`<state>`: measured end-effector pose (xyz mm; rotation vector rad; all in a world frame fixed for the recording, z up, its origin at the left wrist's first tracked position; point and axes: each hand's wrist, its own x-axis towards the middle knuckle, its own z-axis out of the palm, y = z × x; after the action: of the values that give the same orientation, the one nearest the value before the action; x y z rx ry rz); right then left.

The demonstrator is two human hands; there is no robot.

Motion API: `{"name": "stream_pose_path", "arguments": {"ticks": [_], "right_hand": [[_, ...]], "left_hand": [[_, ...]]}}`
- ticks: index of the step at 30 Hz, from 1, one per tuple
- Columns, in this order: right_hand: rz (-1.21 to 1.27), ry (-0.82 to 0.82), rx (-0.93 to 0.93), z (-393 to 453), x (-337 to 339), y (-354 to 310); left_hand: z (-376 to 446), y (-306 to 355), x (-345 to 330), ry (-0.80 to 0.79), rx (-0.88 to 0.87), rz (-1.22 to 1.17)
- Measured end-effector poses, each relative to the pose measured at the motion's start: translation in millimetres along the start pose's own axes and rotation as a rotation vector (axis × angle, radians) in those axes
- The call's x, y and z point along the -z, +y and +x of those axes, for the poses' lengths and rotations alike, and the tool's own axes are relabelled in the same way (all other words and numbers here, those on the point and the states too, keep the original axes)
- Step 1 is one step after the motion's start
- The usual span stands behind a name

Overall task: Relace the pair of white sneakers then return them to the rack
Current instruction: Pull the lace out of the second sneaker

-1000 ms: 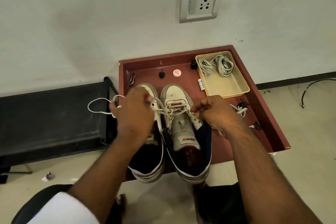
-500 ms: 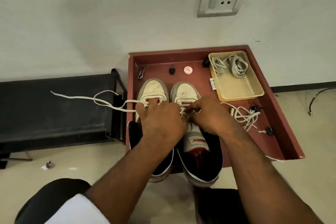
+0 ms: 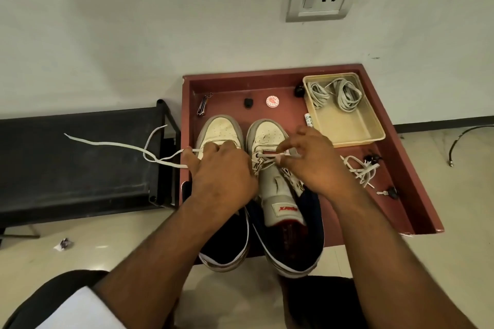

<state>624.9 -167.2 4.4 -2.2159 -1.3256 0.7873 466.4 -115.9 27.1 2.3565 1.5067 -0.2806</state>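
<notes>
Red lettering (unreadable, upside down) on sneaker tongue label point(image 3: 287, 209)

Two scuffed off-white leather sneakers point(image 3: 262, 168) with navy linings and a red-lettered tongue label stand in a maroon wooden tray point(image 3: 395, 157). Pale white flat laces point(image 3: 125, 145) trail over a black metal rack point(image 3: 74, 157). Grey-white coiled laces point(image 3: 344, 92) lie in a cream plastic tub point(image 3: 347, 128), against a white wall point(image 3: 133, 21).
</notes>
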Motion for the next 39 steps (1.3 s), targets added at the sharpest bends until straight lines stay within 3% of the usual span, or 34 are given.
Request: {"name": "stream_pose_path", "arguments": {"ticks": [3,5,7,10,13,15,18,20,22,25,29,31,32,34,39], "right_hand": [[-0.422,-0.157,0.098,-6.4,-24.3,-16.2],[-0.462,-0.130,0.163,-6.6,-34.7,-17.1],[-0.227,-0.037,0.078,-1.4,-23.9,-9.7],[0.325,0.216,-0.188,0.2,15.3,7.0],[0.388,0.421,-0.229,-2.0,31.2,21.3],[0.263,0.284,-0.101,-1.4,22.0,12.9],[-0.185,-0.005,0.076,0.8,-10.0,-3.3],[-0.335,-0.124,0.055,2.8,-29.4,-5.6],[-0.318,-0.142,0.019,4.3,-36.1,-2.0],[0.131,0.069,-0.028,2.9,-7.5,-2.8],[1.288,0.528,-0.194,3.8,38.1,11.1],[1.653,0.569,-0.172,2.1,42.3,17.1],[1.650,0.529,-0.174,0.3,43.0,13.1],[1.367,0.390,-0.163,-3.3,36.7,3.0],[0.313,-0.168,0.037,-4.1,6.1,-8.9]], "left_hand": [[0.1,0.2,0.2,-0.003,-0.019,0.014],[0.5,-1.3,-0.2,0.001,-0.024,0.014],[0.0,-1.7,0.6,-0.005,-0.018,0.001],[-0.8,-1.9,1.2,-0.007,-0.016,0.008],[-0.2,-2.5,-0.1,-0.003,-0.016,0.009],[0.0,-2.1,-0.6,-0.003,-0.021,0.003],[0.0,-2.0,-1.3,0.005,-0.029,0.004],[0.4,-2.3,-0.5,0.002,-0.029,0.001],[0.6,-2.6,0.4,-0.011,-0.027,-0.003],[0.4,-2.9,0.4,-0.008,-0.032,0.002],[-0.1,-3.9,0.4,0.004,-0.029,0.004],[0.1,-3.4,0.6,0.003,-0.032,0.003],[0.2,-3.3,0.6,0.002,-0.032,0.001],[0.3,-3.2,-0.3,0.007,-0.033,0.001],[0.4,-3.7,-1.4,0.014,-0.038,0.011]]}}
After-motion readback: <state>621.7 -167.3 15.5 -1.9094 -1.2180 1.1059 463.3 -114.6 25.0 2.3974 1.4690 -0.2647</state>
